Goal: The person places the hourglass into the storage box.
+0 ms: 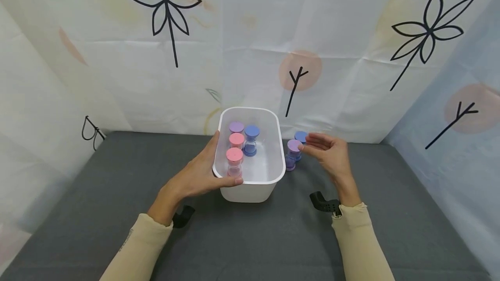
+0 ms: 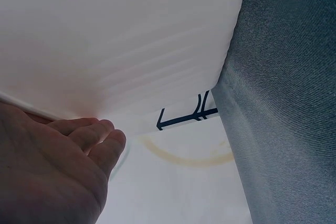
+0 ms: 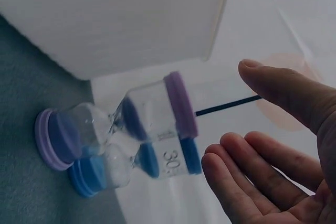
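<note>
My left hand holds a white plastic bin at its near left corner, thumb across the front rim and fingers along the outer left wall. In the left wrist view, those fingers lie against the bin's side. Inside the bin stand two pink sand timers, a blue sand timer and a purple-capped one. Right of the bin, a purple sand timer and a blue sand timer stand upright. My right hand is beside their caps, thumb and fingers spread apart, holding nothing.
A dark grey cloth covers the table. Pale fabric with printed flowers and leaves hangs close behind the bin and along both sides. The bin's right wall stands just left of the two outside timers.
</note>
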Demonstrator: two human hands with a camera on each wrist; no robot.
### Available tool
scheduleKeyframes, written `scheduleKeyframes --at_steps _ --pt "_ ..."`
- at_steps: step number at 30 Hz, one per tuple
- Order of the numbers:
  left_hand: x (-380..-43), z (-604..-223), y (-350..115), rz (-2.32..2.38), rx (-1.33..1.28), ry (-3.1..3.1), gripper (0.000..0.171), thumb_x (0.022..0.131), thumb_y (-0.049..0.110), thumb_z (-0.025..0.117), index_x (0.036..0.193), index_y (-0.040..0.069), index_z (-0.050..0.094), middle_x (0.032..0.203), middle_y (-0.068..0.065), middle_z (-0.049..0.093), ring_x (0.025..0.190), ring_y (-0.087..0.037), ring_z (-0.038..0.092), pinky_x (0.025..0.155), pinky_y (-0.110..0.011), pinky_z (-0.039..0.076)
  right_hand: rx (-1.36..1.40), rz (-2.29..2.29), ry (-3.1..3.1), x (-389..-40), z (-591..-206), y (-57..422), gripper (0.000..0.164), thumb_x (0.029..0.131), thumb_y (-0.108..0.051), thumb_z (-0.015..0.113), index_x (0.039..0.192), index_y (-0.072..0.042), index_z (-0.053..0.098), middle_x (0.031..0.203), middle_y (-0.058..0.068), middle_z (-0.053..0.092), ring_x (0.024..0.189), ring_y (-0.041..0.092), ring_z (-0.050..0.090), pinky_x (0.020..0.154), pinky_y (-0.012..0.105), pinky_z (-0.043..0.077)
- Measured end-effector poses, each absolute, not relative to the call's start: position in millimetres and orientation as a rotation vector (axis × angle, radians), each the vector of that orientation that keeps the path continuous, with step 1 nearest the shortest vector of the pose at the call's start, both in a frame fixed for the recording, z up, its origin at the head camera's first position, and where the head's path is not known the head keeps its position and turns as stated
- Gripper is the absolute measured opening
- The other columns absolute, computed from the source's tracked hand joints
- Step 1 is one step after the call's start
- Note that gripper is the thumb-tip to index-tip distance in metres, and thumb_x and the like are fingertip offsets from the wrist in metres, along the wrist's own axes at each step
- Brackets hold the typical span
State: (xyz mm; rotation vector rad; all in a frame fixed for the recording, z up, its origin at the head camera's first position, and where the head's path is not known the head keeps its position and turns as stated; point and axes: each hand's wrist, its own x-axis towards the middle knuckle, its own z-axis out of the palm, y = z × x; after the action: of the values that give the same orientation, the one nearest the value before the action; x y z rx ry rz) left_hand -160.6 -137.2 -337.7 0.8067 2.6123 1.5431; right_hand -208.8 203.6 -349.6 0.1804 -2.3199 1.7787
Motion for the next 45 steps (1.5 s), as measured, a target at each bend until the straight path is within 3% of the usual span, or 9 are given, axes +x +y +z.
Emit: scheduleKeyframes --at_steps 5,11,21,27,39,45 --pt "-171.9 -355.3 -141.9 1.495 0.803 2.666 0.12 0.074 0.051 0.088 0.16 0.04 0.005 0.157 0.003 0.032 0.135 -0.019 0.043 0.107 -0.056 0.039 0.143 1.676 -2.406 -212.7 -356.7 205.1 0.051 0.08 -0.011 0.088 0.123 0.008 0.067 0.117 0.026 0.069 0.094 0.01 0.071 0.079 0.021 0.055" --pt "-174.9 -359.6 -144.3 1.467 0.801 2.697 0.121 0.073 0.059 0.086 0.16 0.042 0.004 0.158 0.004 0.031 0.136 -0.018 0.043 0.107 -0.054 0.039 0.098 1.534 -2.521 -213.5 -361.3 197.2 0.054 0.077 -0.024 0.092 0.12 0.002 0.071 0.114 0.018 0.071 0.101 0.025 0.071 0.076 0.022 0.055" --pt "-161.2 -336.5 -137.6 1.543 0.825 2.605 0.117 0.077 0.036 0.089 0.162 0.03 0.009 0.156 -0.002 0.033 0.137 -0.029 0.042 0.109 -0.058 0.035 0.061 1.54 -2.449 -217.1 -373.5 182.2 0.057 0.073 -0.015 0.094 0.121 0.006 0.07 0.113 0.023 0.071 0.102 0.034 0.071 0.077 0.018 0.054" --pt "-152.6 -322.3 -135.8 1.509 0.777 2.61 0.116 0.079 0.031 0.088 0.162 0.022 0.008 0.156 0.001 0.032 0.137 -0.027 0.041 0.111 -0.057 0.034 0.063 1.607 -2.363 -222.2 -380.9 171.9 0.052 0.073 -0.005 0.092 0.117 0.01 0.069 0.11 0.027 0.07 0.101 0.037 0.07 0.076 0.014 0.053" --pt "-152.1 -323.1 -136.4 1.516 0.777 2.603 0.116 0.079 0.032 0.088 0.162 0.026 0.008 0.157 -0.002 0.032 0.138 -0.033 0.041 0.109 -0.059 0.034 0.069 1.659 -2.373 -222.8 -381.6 168.4 0.047 0.075 0.001 0.088 0.117 0.012 0.069 0.11 0.028 0.07 0.099 0.03 0.072 0.077 0.016 0.053" --pt "-151.3 -322.9 -136.1 1.512 0.762 2.606 0.115 0.079 0.033 0.088 0.162 0.025 0.009 0.157 -0.006 0.032 0.137 -0.032 0.042 0.109 -0.059 0.035 0.088 1.768 -2.357 -216.7 -368.3 175.6 0.052 0.077 -0.003 0.088 0.123 0.011 0.067 0.115 0.028 0.068 0.091 0.011 0.07 0.078 0.018 0.054"
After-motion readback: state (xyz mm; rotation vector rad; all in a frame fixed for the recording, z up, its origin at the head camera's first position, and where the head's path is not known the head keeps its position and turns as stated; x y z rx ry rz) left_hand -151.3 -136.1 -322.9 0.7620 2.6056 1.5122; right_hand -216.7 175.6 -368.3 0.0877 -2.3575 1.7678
